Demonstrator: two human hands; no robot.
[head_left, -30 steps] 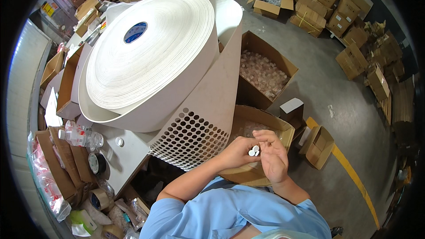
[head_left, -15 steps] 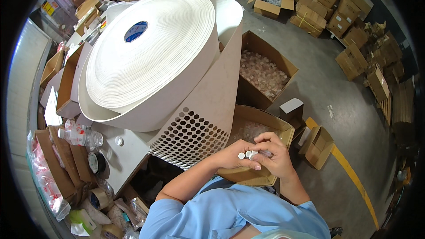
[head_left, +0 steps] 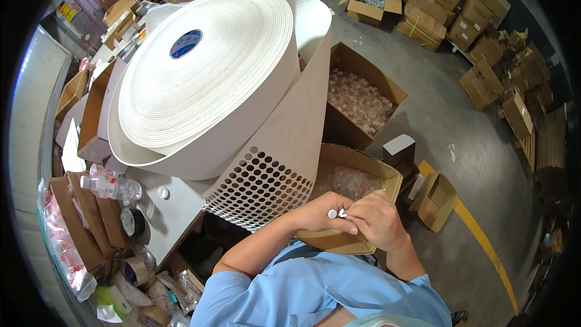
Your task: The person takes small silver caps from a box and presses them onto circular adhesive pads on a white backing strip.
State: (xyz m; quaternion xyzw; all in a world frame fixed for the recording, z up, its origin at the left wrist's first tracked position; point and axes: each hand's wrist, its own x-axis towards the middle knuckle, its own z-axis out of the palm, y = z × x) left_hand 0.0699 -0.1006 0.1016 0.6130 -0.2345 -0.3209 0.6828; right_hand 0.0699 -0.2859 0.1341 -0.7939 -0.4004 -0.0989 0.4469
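head view: left hand (head_left: pixel 318 213) holds small white pieces (head_left: pixel 333 214); right hand (head_left: pixel 378 218), fingers drawn narrow, meets them, its grip unclear. both are over an open box (head_left: pixel 336 242), near its front edge. holed strip (head_left: pixel 296 115) bounds the left; floor (head_left: pixel 490 169) spreads right.

On my feed I count two hands, one left hand (head_left: pixel 324 212) and one right hand (head_left: pixel 377 220), with at least two white-ended pieces (head_left: pixel 332 214) showing; fingers may hide others. I make it one big white roll (head_left: pixel 242 54), one table (head_left: pixel 175 207), one loose white cap (head_left: pixel 163 192) and one black tape roll (head_left: pixel 138 223). The clear bits (head_left: pixel 360 100) in one filled box (head_left: pixel 346 126) are too many for me to number. I get one yellow floor stripe (head_left: pixel 484 241).
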